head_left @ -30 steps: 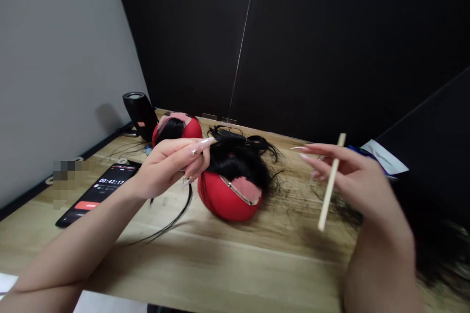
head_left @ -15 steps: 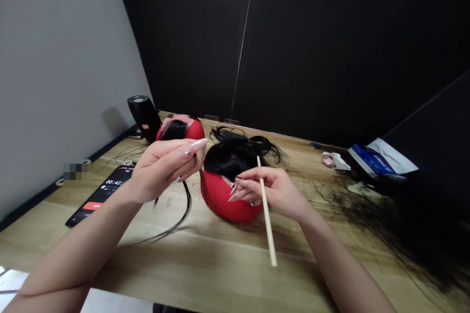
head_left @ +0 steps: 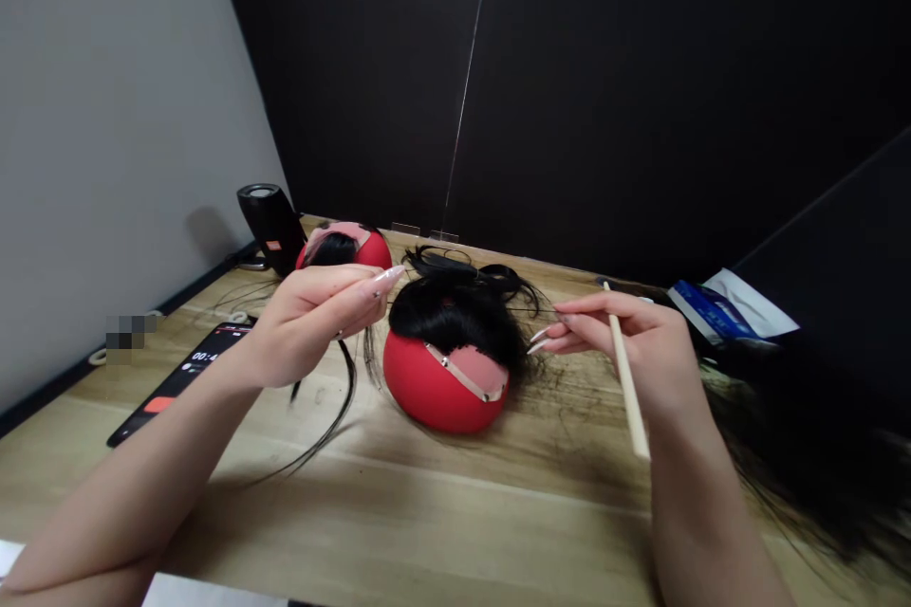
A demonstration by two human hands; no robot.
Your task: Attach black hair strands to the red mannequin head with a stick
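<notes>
My left hand [head_left: 320, 313] is raised over the wooden table, its fingers pinched on a thin bundle of black hair strands [head_left: 340, 398] that hangs down and trails over the tabletop. My right hand [head_left: 626, 341] holds a thin wooden stick [head_left: 626, 379] with its fingers closed, fingertips pinching fine hairs stretched toward the left hand. Between both hands sits a red dome-shaped block [head_left: 441, 379] with a black hairpiece [head_left: 459, 308] on top and a pink lace patch. A second red block [head_left: 345, 247] with hair stands behind the left hand.
A black phone [head_left: 175, 379] showing a timer lies at the left. A black cylindrical speaker [head_left: 267, 223] stands by the grey wall. A heap of loose black hair [head_left: 804, 436] covers the right side. A blue-and-white packet [head_left: 726, 308] lies at the back right.
My right hand swung in to the red block, then moved back out to the right with the stick, drawing fine hairs. The left hand stayed almost still.
</notes>
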